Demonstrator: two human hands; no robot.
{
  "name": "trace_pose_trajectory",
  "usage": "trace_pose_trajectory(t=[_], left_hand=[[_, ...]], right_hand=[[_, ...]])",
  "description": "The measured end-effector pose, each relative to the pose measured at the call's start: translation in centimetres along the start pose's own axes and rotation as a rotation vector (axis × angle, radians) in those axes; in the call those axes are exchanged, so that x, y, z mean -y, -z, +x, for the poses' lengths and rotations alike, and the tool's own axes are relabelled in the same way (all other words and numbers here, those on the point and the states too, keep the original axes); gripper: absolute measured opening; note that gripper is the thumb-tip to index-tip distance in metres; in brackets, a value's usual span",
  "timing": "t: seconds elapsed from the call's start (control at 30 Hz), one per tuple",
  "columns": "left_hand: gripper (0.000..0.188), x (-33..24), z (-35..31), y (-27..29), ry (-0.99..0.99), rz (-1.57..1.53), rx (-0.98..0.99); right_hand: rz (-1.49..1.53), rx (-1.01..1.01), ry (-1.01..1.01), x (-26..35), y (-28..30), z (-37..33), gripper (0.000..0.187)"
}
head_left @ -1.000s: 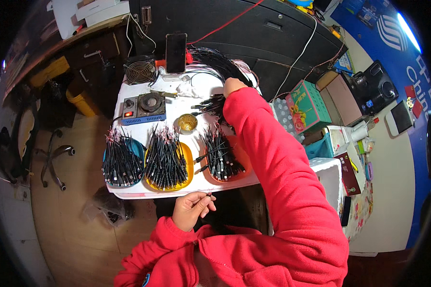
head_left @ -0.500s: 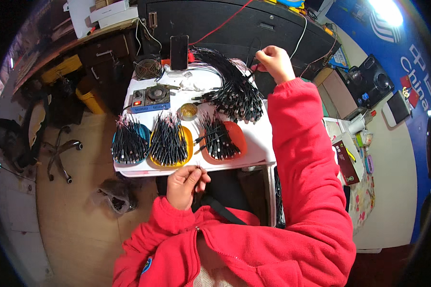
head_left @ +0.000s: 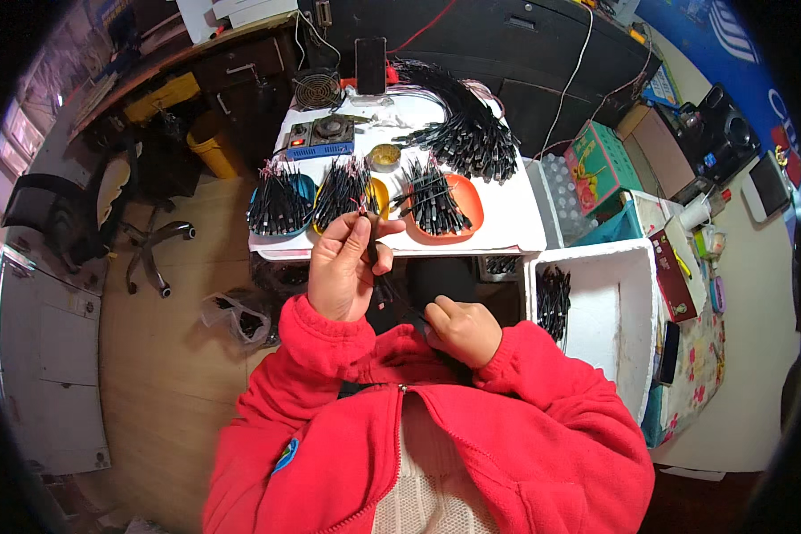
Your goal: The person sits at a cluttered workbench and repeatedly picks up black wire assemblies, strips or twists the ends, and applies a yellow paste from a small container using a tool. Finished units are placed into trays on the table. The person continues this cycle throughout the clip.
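Note:
My left hand (head_left: 340, 267), raised before the table's front edge, pinches short black cables (head_left: 372, 254) whose thin bare wire ends poke up past the thumb. Lower and to the right, my right hand (head_left: 465, 331) is closed, and a dark cable strand runs from it toward the left hand; its fingertips are partly hidden. Beyond the hands, black cables stand bunched in a blue bowl (head_left: 304, 229), a yellow bowl (head_left: 383, 198) and an orange bowl (head_left: 473, 206). Behind the bowls lies a large pile of black cables (head_left: 476, 142) with metal plugs.
A blue soldering pot (head_left: 320, 141) with a lit red switch stands beside a small round tin (head_left: 384, 157). Behind them are a fan (head_left: 318, 90) and an upright phone (head_left: 370, 67). At right sits a white foam box (head_left: 601, 311) holding more cables. A swivel chair (head_left: 142, 240) is at left.
My right hand has come down from above the cable pile to beside my left hand. The left hand has risen. The view has shifted, showing the foam box.

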State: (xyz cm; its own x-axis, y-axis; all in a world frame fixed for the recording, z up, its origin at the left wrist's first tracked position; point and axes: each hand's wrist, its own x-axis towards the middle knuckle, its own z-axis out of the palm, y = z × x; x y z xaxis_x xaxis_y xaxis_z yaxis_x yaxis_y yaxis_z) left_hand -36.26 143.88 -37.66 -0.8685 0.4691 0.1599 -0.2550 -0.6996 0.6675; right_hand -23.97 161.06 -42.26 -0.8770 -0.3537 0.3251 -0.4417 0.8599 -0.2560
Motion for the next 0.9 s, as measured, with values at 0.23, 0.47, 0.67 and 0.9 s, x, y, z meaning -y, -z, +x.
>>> trace_pose_trajectory(t=[0.23,0.47,0.67,0.9], left_hand=[[0.016,1.1,-1.7,-0.6,-0.080,0.184,-0.104],[0.015,2.3,-2.4,-0.4,-0.105,0.310,-0.117],[0.020,1.4,-2.9,-0.2,-0.062,0.582,-0.053],[0.018,1.9,-3.2,-1.0,0.005,0.504,-0.046]], right_hand=[[0.655,0.040,-0.077,-2.2,1.0,1.0,0.025],[1.647,-0.418,-0.532,-3.1,3.4,5.4,0.021],[1.409,-0.504,-0.358,-1.7,3.6,6.0,0.012],[1.029,-0.495,-0.205,-0.4,2.8,5.7,0.013]])
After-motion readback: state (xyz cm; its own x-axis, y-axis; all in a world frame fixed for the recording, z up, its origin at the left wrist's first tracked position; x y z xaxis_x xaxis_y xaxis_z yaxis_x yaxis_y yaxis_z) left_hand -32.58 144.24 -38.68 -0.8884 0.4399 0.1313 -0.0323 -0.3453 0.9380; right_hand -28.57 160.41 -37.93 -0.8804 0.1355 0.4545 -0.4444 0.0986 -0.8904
